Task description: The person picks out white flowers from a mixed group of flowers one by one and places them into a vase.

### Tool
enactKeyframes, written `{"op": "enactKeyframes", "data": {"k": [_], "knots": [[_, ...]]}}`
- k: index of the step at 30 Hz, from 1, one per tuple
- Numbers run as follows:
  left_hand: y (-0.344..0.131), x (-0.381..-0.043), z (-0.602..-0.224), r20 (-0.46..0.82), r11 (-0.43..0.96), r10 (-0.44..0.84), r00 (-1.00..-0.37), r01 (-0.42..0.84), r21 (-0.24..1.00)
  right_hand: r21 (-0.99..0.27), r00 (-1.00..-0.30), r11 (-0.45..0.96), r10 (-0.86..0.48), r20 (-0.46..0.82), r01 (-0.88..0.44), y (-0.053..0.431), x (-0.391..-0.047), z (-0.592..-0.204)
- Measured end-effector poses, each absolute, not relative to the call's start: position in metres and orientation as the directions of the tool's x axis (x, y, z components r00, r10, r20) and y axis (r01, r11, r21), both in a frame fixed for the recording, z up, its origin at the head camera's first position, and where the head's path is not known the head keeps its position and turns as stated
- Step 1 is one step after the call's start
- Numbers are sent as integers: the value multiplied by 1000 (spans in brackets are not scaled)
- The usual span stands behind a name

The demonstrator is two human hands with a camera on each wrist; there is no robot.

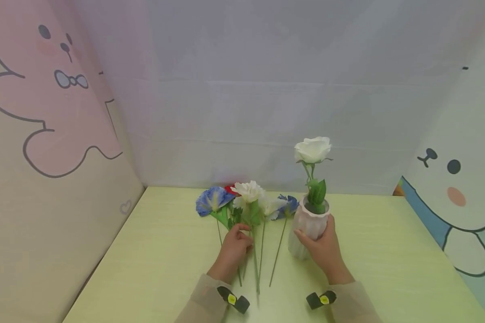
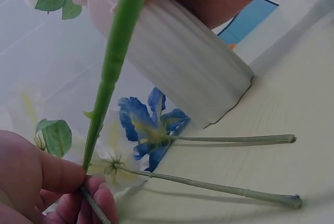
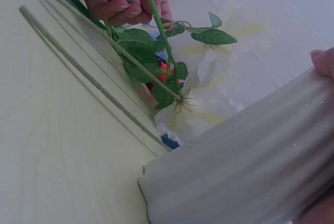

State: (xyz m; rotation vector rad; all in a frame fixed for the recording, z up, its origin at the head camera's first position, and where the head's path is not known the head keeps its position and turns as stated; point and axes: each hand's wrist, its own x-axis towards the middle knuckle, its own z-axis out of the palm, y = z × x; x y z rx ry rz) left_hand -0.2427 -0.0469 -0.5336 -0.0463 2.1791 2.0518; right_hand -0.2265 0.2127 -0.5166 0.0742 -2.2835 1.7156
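My left hand [image 1: 236, 244] pinches a thin flower stem [image 2: 99, 132] between thumb and fingers. Just above that hand is a white flower [image 1: 248, 191] with green leaves; which bloom the pinched stem bears is hard to tell. With my right hand [image 1: 325, 251] I grip a pale ribbed vase [image 1: 303, 244], thumb on its near side. The vase leans, its base on or close to the table. Out of its mouth rises a white rose [image 1: 313, 150] with a green leaf [image 1: 317, 192].
Around the left hand lie a blue flower [image 1: 213, 201], a partly hidden red flower [image 1: 231, 189], another white flower [image 1: 270, 207] and a second blue flower [image 1: 288, 205] beside the vase. Their stems point toward me on the pale yellow table [image 1: 153, 269]. A white curtain [image 1: 242, 112] stands behind.
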Motion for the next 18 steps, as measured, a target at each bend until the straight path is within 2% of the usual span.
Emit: {"op": "enactKeyframes", "data": {"k": [6, 14, 18], "knots": [[-45, -241, -532, -98, 51, 69, -993, -94, 994, -932, -959, 300, 130, 251, -203, 213, -226, -517], [-44, -239, -526, 28, 341, -32, -999, 16, 940, -932, -957, 294, 128, 260, -214, 213, -226, -517], [-44, -239, -524, 60, 331, -42, -997, 43, 943, -933, -957, 282, 121, 265, -223, 213, -225, -516]]}}
